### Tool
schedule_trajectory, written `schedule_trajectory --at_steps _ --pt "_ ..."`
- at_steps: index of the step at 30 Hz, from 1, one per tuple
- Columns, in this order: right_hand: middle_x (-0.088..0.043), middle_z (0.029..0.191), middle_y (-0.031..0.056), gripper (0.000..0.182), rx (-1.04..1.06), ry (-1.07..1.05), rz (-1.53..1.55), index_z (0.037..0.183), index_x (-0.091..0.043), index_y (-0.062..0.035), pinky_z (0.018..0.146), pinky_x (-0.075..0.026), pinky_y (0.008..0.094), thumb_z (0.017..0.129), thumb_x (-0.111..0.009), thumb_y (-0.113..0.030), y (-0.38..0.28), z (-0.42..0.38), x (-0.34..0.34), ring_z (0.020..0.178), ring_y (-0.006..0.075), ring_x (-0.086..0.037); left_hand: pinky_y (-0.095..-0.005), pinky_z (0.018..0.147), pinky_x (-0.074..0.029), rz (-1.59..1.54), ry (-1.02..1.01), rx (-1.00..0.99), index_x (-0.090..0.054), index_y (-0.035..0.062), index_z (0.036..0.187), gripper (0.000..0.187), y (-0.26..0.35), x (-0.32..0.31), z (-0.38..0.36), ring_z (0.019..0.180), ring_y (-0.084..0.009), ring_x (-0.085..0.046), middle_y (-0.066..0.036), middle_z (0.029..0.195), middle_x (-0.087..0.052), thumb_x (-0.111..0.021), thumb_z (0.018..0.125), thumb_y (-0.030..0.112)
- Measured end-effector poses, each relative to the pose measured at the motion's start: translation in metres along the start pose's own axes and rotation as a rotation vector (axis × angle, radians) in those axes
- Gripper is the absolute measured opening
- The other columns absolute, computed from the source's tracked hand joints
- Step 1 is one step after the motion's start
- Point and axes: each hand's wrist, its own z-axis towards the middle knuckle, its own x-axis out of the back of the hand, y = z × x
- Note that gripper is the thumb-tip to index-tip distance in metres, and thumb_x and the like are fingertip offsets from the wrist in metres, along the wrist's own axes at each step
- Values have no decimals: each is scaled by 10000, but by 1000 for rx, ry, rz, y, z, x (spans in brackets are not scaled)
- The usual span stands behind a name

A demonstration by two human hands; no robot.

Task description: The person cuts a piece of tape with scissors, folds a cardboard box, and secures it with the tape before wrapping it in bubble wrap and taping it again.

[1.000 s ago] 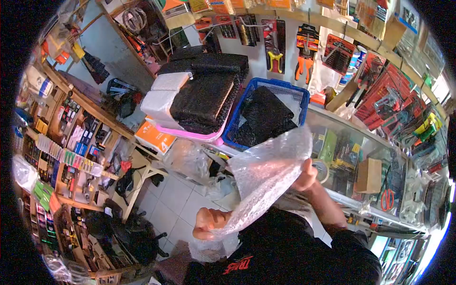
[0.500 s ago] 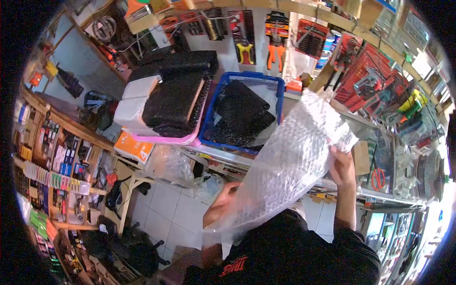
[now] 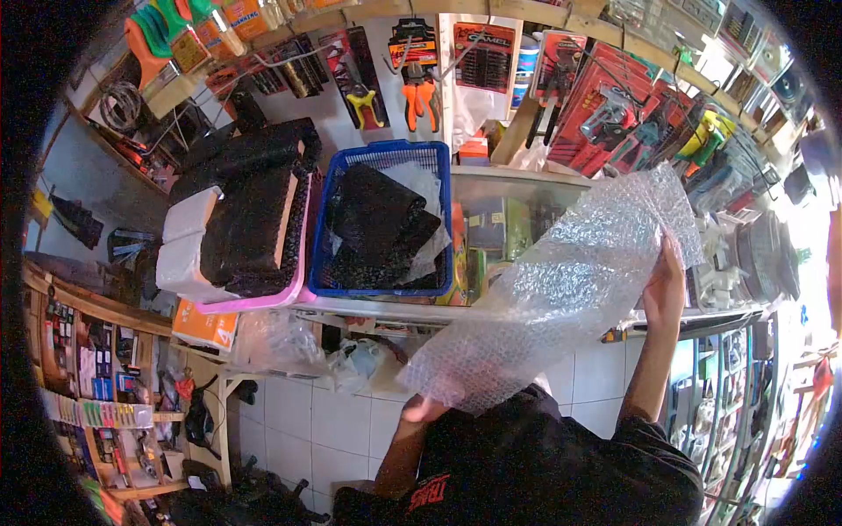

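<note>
I hold a long sheet of clear bubble wrap (image 3: 561, 294) stretched out over a glass counter (image 3: 500, 210). My right hand (image 3: 665, 285) grips its upper right end, next to the counter's right side. My left hand (image 3: 423, 408) grips the lower left end close to my black shirt, mostly hidden behind the wrap. The sheet slants from lower left to upper right.
A blue basket (image 3: 386, 219) of black mesh material and a pink tray (image 3: 263, 298) with black foam and white blocks stand on the counter's left. Pliers and packaged tools hang on the wall behind (image 3: 412, 83). Shelves of goods line the left side, and white floor tiles lie below.
My right hand has carried the wrap's upper end out to the right, spreading the sheet flat. My left hand has dropped lower toward my body. The view has turned right.
</note>
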Motion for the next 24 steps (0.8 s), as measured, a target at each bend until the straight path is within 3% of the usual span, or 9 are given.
schedule_trajectory --at_steps 4,6,9,11,14,16,19,22,24 --pt "-640 1307 60 400 -83 -58 52 1419 -547 -84 1068 -476 408 1054 -575 -244 6 14 -3 1242 215 -592 -436 1146 -373 91 58 60 -408 -5 1530 827 -10 -8 10 1358 -301 -495 -185 1472 -528 -752 908 418" --pt "-641 1321 67 421 -144 -69 115 1432 -538 -87 1061 -485 423 1048 -584 -254 19 30 -3 1221 235 -609 -444 1205 -318 145 214 168 -408 -27 1524 635 -23 13 10 1418 -310 -450 -162 1518 -503 -650 1011 258" --pt "-637 1351 85 449 -194 -161 227 1447 -528 -85 1055 -494 441 1041 -592 -265 52 61 -8 1203 262 -625 -425 1203 -309 248 116 -89 -441 -48 1497 585 -13 20 8 1412 -285 -458 -163 1519 -507 -599 1044 287" --pt "-618 1400 130 482 -231 -244 375 1464 -513 -74 1082 -479 473 1040 -583 -292 69 72 -31 1234 297 -611 -425 1190 -323 469 240 -147 -517 -66 1434 537 15 6 -2 1378 -271 -495 -163 1471 -556 -522 1080 339" --pt "-614 1415 150 507 -267 -517 603 1431 -544 -50 1149 -421 507 1035 -535 -366 111 87 -52 1291 330 -581 -368 1081 -439 834 463 -446 -633 -1 1324 360 48 -15 -22 1255 -298 -611 -150 1304 -681 -654 997 149" --pt "-602 1426 160 555 -296 -477 768 1421 -554 -34 1181 -381 507 1006 -553 -403 137 91 -69 1322 350 -550 -437 1124 -408 1215 242 -599 -698 43 1257 314 85 -44 -26 1343 -269 -577 -142 1333 -683 -687 980 191" --pt "-634 1381 169 554 -332 -1027 1169 1417 -550 -30 1190 -365 526 1011 -549 -407 207 115 -81 1338 337 -541 -479 1162 -343 1700 -19 -582 -659 151 1345 395 99 -83 -20 1412 -248 -504 -55 1456 -601 -651 950 153" --pt "-574 1430 233 578 -696 -257 748 1441 -512 -28 1190 -354 556 1032 -506 -436 238 94 -63 1368 388 -507 -517 1168 -324 1890 -154 -508 -638 202 1398 468 80 -100 3 1457 -247 -455 -7 1540 -543 -625 936 125" --pt "-478 1500 275 681 -498 -379 196 1504 -429 -27 1191 -320 605 1035 -460 -520 219 76 -49 1412 441 -438 -534 1137 -363 1903 -183 -539 -645 170 1391 449 61 -95 15 1450 -272 -458 -29 1543 -536 -623 945 124"
